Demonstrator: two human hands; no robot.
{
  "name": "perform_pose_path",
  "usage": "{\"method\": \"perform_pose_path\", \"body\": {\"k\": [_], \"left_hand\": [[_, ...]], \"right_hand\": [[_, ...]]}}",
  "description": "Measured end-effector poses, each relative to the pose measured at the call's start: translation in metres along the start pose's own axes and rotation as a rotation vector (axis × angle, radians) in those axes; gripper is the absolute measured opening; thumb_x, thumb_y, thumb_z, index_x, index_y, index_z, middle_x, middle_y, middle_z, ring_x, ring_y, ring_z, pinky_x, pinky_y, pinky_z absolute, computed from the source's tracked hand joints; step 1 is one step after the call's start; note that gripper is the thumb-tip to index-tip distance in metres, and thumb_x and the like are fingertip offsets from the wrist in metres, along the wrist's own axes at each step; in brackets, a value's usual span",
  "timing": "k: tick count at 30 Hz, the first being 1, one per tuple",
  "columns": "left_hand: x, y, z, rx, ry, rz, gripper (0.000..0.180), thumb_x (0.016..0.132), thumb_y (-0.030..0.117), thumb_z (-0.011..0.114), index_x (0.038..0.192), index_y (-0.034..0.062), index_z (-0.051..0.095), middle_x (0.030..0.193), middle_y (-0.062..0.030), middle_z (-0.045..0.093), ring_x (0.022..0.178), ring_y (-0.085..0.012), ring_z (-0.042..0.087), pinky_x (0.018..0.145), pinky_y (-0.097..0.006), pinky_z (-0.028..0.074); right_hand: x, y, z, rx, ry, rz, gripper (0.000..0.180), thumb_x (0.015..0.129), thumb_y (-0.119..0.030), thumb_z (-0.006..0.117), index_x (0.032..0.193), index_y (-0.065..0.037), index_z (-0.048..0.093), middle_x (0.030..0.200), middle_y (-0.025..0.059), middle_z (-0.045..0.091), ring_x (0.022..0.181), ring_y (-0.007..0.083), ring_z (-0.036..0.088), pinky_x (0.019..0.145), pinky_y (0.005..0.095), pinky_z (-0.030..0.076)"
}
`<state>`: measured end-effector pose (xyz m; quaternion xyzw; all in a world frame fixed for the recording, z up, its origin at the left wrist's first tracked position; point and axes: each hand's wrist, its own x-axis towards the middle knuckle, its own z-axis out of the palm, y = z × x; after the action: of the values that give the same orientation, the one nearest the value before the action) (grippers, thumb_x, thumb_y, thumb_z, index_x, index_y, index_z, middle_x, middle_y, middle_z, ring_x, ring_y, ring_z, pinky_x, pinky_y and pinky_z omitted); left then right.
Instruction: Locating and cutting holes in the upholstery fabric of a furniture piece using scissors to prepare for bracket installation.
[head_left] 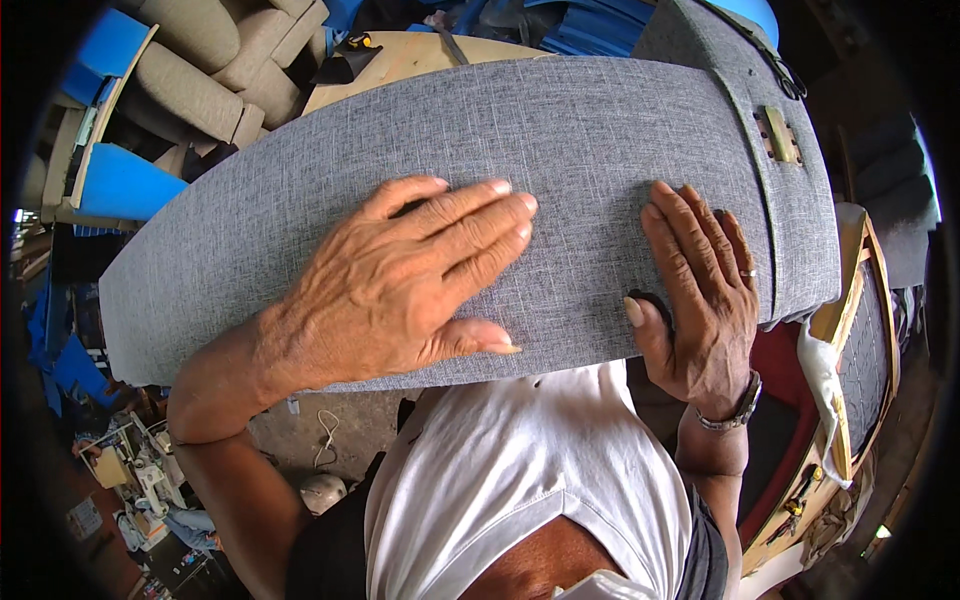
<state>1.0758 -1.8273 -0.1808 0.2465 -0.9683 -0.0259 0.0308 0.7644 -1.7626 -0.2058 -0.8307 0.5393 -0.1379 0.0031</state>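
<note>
The long grey fabric-covered piece [585, 150] lies crosswise directly in front of the person, spanning the scene from left to right, with its near edge just beside the white shirt [520, 430]. Its woven cover appears largely flat between the hands; a dark seam crosses it at the right, and beyond the seam a small pale plate [778, 135] sits in the cloth.

The left hand [400, 270] rests wide and flattened on the middle of the cover, fingers extended toward the right, thumb apart, grasping nothing. The right hand [700, 300] lies left of the seam, fingers extended toward the far side and close together, thumb set apart at the near edge; it too appears to grip nothing, although a dark patch beside the thumb is unclear. A watch [735, 405] encircles the right wrist.

The step in hand is judged to be smoothing or checking the cover by touch. The next move calls for even, light pressure along the weave, with the seam kept straight.

Farther out, a pale wooden surface [390, 55] shows behind the piece, with beige cushions [190, 80] at the far left and a blue panel [125, 180] nearer on that side. At the right stands a wooden-framed part [868, 345] with white padding [820, 375] along its edge.
</note>
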Motion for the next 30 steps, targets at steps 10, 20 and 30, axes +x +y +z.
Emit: {"method": "perform_pose_path", "body": {"k": [10, 20, 30], "left_hand": [[0.013, -0.002, 0.006, 0.024, 0.080, -0.104, 0.103, 0.090, 0.085, 0.050, 0.152, 0.0036, 0.056, 0.162, -0.0090, 0.051, 0.141, -0.0288, 0.050, 0.113, -0.046, 0.041], [0.027, -0.025, 0.014, 0.129, 0.138, -0.213, 0.106, 0.090, 0.087, 0.051, 0.154, 0.0032, 0.054, 0.168, -0.0102, 0.044, 0.147, -0.0303, 0.044, 0.119, -0.047, 0.037], [0.025, -0.105, 0.009, -0.186, 0.057, -0.531, 0.064, 0.112, 0.052, 0.045, 0.153, 0.0029, 0.054, 0.153, -0.0229, 0.059, 0.144, -0.0420, 0.054, 0.121, -0.048, 0.041]], "right_hand": [[0.000, -0.003, 0.000, -0.021, -0.017, 0.007, 0.068, 0.105, -0.053, 0.056, 0.155, -0.006, 0.056, 0.164, 0.0120, 0.050, 0.157, 0.0305, 0.041, 0.131, 0.0511, 0.022], [0.000, -0.005, -0.003, -0.029, -0.052, 0.027, 0.068, 0.108, -0.057, 0.051, 0.156, -0.010, 0.056, 0.166, 0.0104, 0.049, 0.158, 0.0306, 0.038, 0.132, 0.0512, 0.019], [0.047, -0.045, 0.001, 0.025, -0.112, -0.215, 0.062, 0.106, -0.050, 0.055, 0.151, -0.008, 0.060, 0.162, 0.0110, 0.052, 0.151, 0.0331, 0.046, 0.126, 0.0561, 0.029]]}}
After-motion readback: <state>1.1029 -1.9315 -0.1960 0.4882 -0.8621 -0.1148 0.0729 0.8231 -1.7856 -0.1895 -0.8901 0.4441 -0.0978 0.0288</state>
